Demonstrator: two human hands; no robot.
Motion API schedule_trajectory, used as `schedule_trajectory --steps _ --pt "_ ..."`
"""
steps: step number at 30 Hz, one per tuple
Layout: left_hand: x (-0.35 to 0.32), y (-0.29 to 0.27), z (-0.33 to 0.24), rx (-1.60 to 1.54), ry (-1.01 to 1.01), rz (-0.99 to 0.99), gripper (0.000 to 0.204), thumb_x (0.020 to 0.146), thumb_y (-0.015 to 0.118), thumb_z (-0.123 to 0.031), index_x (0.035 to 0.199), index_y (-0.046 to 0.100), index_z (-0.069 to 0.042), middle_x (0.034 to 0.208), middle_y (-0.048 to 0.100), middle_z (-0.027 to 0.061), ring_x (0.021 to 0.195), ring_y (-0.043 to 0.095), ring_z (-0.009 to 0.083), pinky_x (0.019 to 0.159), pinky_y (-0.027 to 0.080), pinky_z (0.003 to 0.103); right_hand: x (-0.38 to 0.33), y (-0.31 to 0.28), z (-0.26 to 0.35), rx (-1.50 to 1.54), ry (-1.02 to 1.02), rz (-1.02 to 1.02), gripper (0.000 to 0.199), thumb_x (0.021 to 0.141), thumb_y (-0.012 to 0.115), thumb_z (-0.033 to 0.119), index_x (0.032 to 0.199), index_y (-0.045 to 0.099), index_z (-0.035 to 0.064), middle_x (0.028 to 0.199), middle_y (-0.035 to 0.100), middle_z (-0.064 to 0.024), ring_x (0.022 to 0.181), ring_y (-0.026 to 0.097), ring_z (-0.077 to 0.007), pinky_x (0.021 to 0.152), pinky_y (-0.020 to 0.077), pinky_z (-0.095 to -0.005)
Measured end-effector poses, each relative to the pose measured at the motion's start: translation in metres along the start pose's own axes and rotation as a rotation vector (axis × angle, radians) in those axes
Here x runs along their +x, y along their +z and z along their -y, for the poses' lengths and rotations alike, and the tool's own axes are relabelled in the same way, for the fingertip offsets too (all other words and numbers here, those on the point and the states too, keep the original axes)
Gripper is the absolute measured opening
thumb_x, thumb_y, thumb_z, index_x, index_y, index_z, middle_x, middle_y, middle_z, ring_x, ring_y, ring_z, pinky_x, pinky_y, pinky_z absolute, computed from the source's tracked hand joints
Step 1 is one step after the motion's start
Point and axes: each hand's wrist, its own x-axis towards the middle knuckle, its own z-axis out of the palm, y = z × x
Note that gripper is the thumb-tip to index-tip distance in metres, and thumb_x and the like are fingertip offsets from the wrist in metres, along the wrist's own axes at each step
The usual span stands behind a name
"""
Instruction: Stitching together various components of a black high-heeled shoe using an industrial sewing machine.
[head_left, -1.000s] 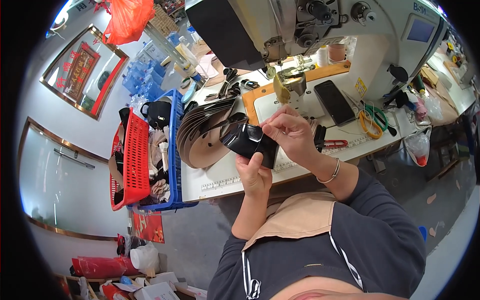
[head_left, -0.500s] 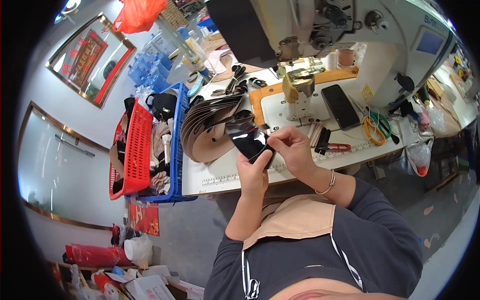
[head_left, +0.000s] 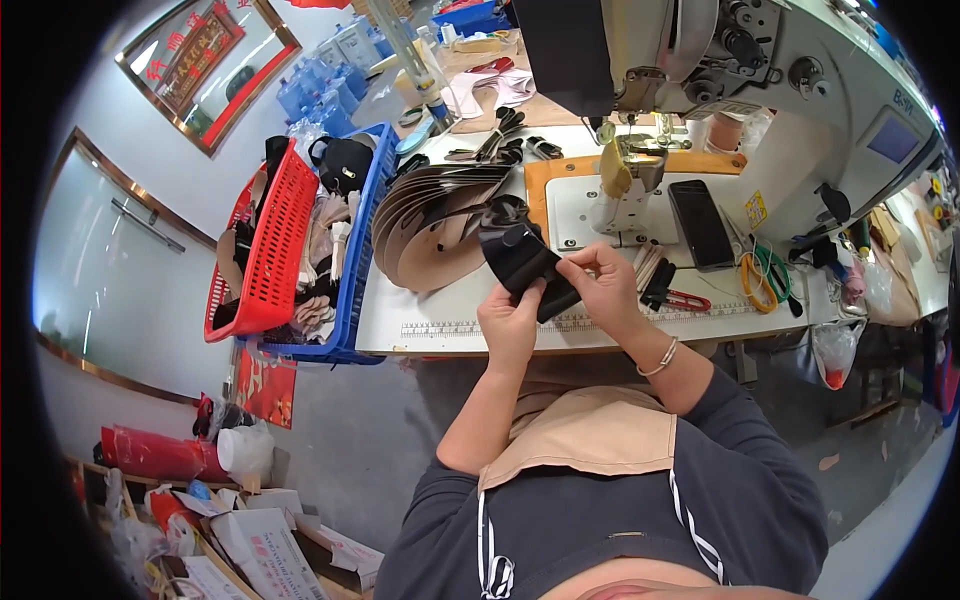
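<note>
Both my hands grip one black leather piece [head_left: 520, 262] over the front edge of the white sewing table [head_left: 430, 320]. My left hand [head_left: 510, 325] holds its lower end from below. My right hand [head_left: 600, 285] pinches its right side with thumb and fingers. A fanned stack of brown and black cut pieces [head_left: 435, 215] lies just left of the piece on the table. The sewing machine [head_left: 700, 60] stands behind, its needle post [head_left: 625, 180] beyond my hands.
A black phone [head_left: 700, 222] lies right of the post, with scissors [head_left: 755, 280] and a red-handled tool [head_left: 680, 298] near it. A red basket [head_left: 270, 240] and a blue basket [head_left: 355, 260] with materials stand at the table's left. Boxes [head_left: 260, 540] lie on the floor.
My hands and the black piece have come down from near the needle post toward the table's front edge. The view has shifted a little.
</note>
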Motion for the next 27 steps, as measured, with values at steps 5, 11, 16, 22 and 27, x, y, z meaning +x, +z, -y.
schedule_trajectory --steps 5,11,16,22,27 --pt "-0.004 0.003 -0.002 0.012 0.045 0.0 0.022 0.085 0.061 0.001 0.107 0.065 0.001 0.091 0.066 0.0015 0.08 0.057 0.0067 0.074 0.047 0.02 0.002 -0.01 0.015 -0.193 -0.045 0.164 0.011 0.077 0.072 0.007 0.079 0.062 0.0012 0.074 0.064 -0.0082 0.071 0.061 -0.0134 0.063 0.0472 -0.0272" --pt "-0.01 0.007 -0.001 -0.069 -0.006 0.04 0.023 0.086 0.061 -0.001 0.109 0.063 0.002 0.092 0.065 0.0006 0.078 0.056 0.006 0.07 0.047 0.02 0.001 -0.01 0.009 -0.37 -0.236 0.065 0.012 0.073 0.072 0.005 0.075 0.061 0.0031 0.072 0.062 -0.0096 0.063 0.058 -0.0223 0.059 0.0454 -0.0316" --pt "-0.012 -0.009 0.005 -0.064 -0.104 -0.025 0.02 0.087 0.062 -0.004 0.106 0.063 0.003 0.089 0.064 0.0007 0.075 0.054 0.0052 0.066 0.045 0.019 -0.002 -0.005 0.012 -0.212 -0.189 0.088 0.011 0.075 0.071 0.006 0.079 0.061 0.0037 0.068 0.062 -0.0065 0.064 0.057 -0.0174 0.061 0.0452 -0.0304" --pt "-0.012 -0.011 0.003 -0.019 -0.049 -0.082 0.016 0.089 0.061 -0.007 0.1 0.063 0.003 0.086 0.063 0.0012 0.074 0.053 0.0055 0.067 0.044 0.019 0.009 -0.006 0.003 0.219 0.345 0.15 0.012 0.08 0.071 0.009 0.08 0.062 0.0007 0.071 0.063 -0.0019 0.067 0.055 -0.006 0.062 0.0455 -0.0235" --pt "0.003 -0.007 -0.018 0.125 0.203 -0.088 0.012 0.09 0.055 -0.003 0.097 0.061 0.004 0.084 0.062 0.002 0.075 0.053 0.0066 0.069 0.045 0.021 0.008 -0.016 0.023 0.02 0.03 0.277 0.008 0.084 0.064 0.006 0.078 0.062 0.0008 0.071 0.061 -0.002 0.071 0.056 -0.0078 0.067 0.046 -0.0241"
